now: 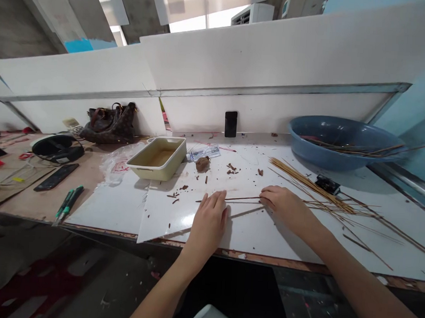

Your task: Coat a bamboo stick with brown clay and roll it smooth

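A thin dark-coated stick (244, 198) lies crosswise on the white board (180, 219), its left tip showing past my left hand (211, 216). That hand rests over the stick with its fingers stretched out and the thumb apart. My right hand (280, 204) has its fingers closed on the same stick farther right; the fingertips are partly hidden. A brown lump of paste (202, 164) sits beyond my left hand, with brown crumbs (231, 169) scattered around it. To the right of my right hand lies a bundle of thin bamboo sticks (310, 184).
A cream basin (158, 158) stands at the left, a large blue basin (346, 143) at the back right. A phone (231, 124) leans against the partition. Utility knives (67, 204), a black phone (56, 177) and a brown handbag (110, 124) are farther left.
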### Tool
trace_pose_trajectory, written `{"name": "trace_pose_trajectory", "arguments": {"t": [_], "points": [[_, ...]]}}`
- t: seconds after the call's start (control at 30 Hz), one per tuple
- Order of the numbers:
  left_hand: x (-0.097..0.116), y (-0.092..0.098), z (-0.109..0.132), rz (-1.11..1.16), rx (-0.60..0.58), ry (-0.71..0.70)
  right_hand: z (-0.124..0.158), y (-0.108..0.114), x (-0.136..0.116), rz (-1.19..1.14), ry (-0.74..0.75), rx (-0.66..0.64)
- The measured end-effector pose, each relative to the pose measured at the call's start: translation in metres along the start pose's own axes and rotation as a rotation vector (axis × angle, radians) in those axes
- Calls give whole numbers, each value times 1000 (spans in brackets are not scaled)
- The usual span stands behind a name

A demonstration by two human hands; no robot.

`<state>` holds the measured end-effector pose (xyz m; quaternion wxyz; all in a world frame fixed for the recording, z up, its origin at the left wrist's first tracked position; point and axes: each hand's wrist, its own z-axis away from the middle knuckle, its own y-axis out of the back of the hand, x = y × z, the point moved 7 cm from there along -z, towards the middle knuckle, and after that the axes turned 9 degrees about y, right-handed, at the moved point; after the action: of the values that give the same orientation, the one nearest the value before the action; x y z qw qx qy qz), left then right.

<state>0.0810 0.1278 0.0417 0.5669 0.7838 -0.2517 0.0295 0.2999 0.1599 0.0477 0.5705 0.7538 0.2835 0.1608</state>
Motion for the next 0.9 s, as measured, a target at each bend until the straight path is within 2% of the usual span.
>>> {"name": "trace_pose_trajectory", "arguments": {"t": [0.1, 0.17, 0.3, 0.4, 0.5, 0.63, 0.7, 0.8, 0.9], "points": [[-9, -15, 11, -62, -114, 70, 6, -8, -5, 75, -69, 63], [-9, -22, 15, -115, -157, 89, 3, -15, -21, 62, -48, 74], [4, -28, 10, -171, -170, 70, -13, -31, -57, -69, 29, -20], [12, -34, 5, -183, -234, 53, -21, -48, -69, -141, 13, -129], [14, -40, 14, -210, -295, 71, -11, -61, -74, -157, -12, -151], [15, -37, 31, -203, -273, 71, 8, -64, -80, -139, -2, -119], [13, -34, 26, -194, -272, 92, 4, -64, -78, -142, 3, -152], [7, -34, 7, -199, -301, 162, -16, -62, -68, -145, -21, -208], [2, -35, -3, -199, -313, 193, -25, -62, -63, -132, -59, -216]]}}
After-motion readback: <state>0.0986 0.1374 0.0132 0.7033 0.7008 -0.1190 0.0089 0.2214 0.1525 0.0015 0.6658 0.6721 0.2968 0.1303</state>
